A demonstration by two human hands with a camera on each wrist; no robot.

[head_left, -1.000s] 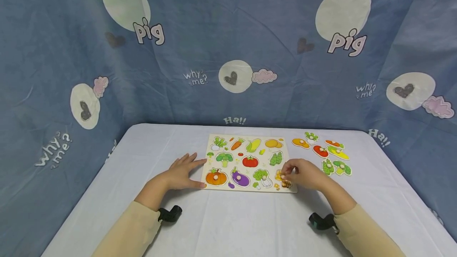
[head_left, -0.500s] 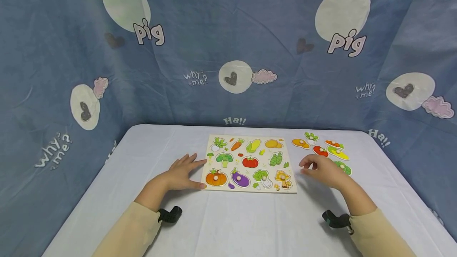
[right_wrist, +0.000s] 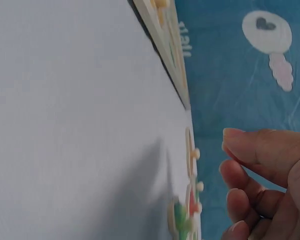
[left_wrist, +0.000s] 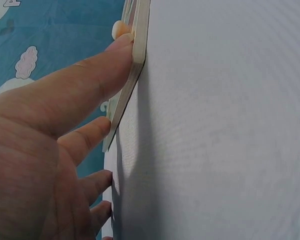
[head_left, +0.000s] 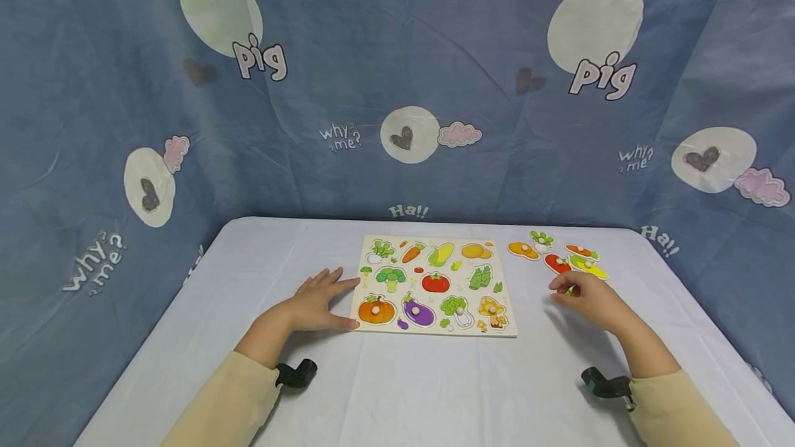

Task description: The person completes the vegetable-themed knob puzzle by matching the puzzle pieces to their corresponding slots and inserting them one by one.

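Observation:
A wooden vegetable puzzle board (head_left: pixel 461 283) lies on the table. Along its near row, knobbed pumpkin (head_left: pixel 373 310), eggplant (head_left: pixel 419 314), leafy green vegetable (head_left: pixel 458 306) and mushroom (head_left: pixel 493 309) pieces sit in their slots. My left hand (head_left: pixel 315 302) rests at the board's left edge with fingers spread; the left wrist view shows its thumb (left_wrist: pixel 97 75) on the edge beside a knob (left_wrist: pixel 121 30). My right hand (head_left: pixel 593 301) hovers over the loose pieces, thumb and fingers loosely bent and apart, holding nothing. It mostly hides green pieces (right_wrist: pixel 179 220) beneath it.
Loose knobbed pieces lie right of the board: a potato (head_left: pixel 522 250), a white radish (head_left: pixel 542 241), a carrot (head_left: pixel 580 250), a tomato (head_left: pixel 557 263) and a corn cob (head_left: pixel 589 267). A blue printed cloth (head_left: pixel 348 178) hangs behind the white table (head_left: pixel 435 392).
My right hand has left the mushroom piece, now in its slot, and moved right, off the board to over the loose pieces. My left hand has stayed at the board's edge.

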